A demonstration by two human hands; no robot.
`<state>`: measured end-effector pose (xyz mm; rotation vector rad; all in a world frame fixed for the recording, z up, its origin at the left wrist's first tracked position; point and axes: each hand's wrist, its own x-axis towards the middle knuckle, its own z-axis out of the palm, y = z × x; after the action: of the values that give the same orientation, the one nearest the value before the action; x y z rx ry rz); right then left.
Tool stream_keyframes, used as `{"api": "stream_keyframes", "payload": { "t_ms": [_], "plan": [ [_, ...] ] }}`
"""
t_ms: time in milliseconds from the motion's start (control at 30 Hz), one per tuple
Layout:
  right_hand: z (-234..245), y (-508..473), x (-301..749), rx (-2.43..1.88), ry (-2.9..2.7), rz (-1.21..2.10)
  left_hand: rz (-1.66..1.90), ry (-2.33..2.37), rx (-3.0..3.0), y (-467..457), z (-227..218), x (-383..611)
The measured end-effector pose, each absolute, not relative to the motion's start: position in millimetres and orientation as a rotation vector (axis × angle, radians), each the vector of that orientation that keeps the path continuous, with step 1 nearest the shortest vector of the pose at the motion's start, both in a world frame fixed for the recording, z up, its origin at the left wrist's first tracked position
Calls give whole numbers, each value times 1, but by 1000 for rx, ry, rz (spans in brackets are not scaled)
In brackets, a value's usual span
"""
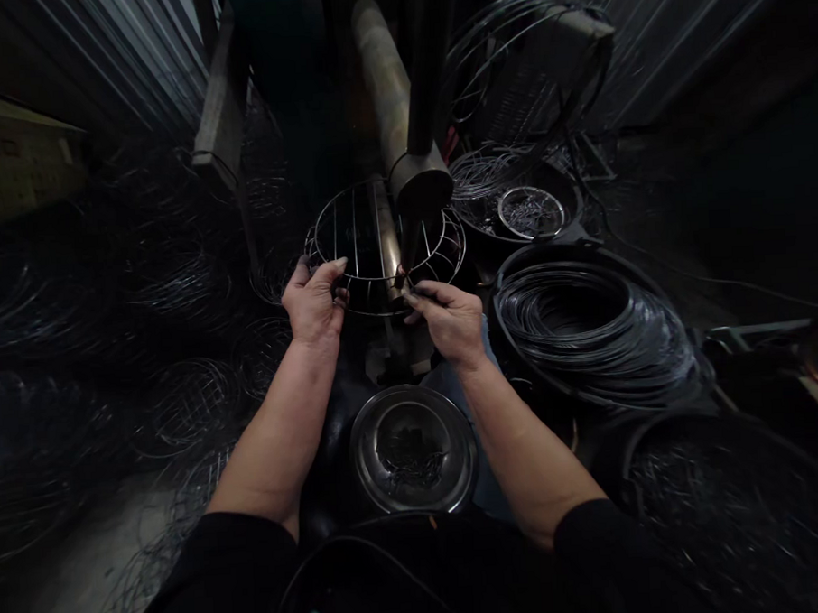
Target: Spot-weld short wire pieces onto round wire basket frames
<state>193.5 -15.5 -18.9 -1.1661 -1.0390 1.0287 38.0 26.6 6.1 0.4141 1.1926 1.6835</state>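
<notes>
A round wire basket (pixel 367 278), made of thin metal rings and cross wires, sits around the lower electrode bar (pixel 384 226) of a machine. My left hand (pixel 314 302) grips its near left rim between thumb and fingers. At the basket's near side, my right hand (pixel 452 323) is closed in a pinch beside the tip of the upper electrode (pixel 410 243). Whatever small piece lies between those fingertips is too small to make out. Above it is the thick metal cylinder (pixel 422 181) of the machine's arm.
A metal bowl (pixel 365 448) with small wire pieces sits low in front of me. To the right are a tub of coiled wire (pixel 600 334), a small dish of bits (pixel 530 213) and a dark tub (pixel 729 491). Several wire frames (pixel 192 397) lie at left.
</notes>
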Motion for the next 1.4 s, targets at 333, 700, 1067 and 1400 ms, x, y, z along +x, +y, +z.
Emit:
{"api": "stream_keyframes", "payload": {
  "t_ms": [333, 700, 1067, 1400],
  "plan": [
    [-24, -18, 190, -1109, -1033, 997, 1697, 1217, 413, 28, 9, 39],
    [-24, -14, 188, -1098, -942, 1097, 1725, 1187, 394, 28, 9, 40],
    [-35, -8, 186, -1081, -977, 1070, 1727, 1142, 367, 30, 9, 39],
    [-32, -10, 182, -1003, -914, 1080, 1671, 1142, 400, 33, 11, 37]
  ]
}}
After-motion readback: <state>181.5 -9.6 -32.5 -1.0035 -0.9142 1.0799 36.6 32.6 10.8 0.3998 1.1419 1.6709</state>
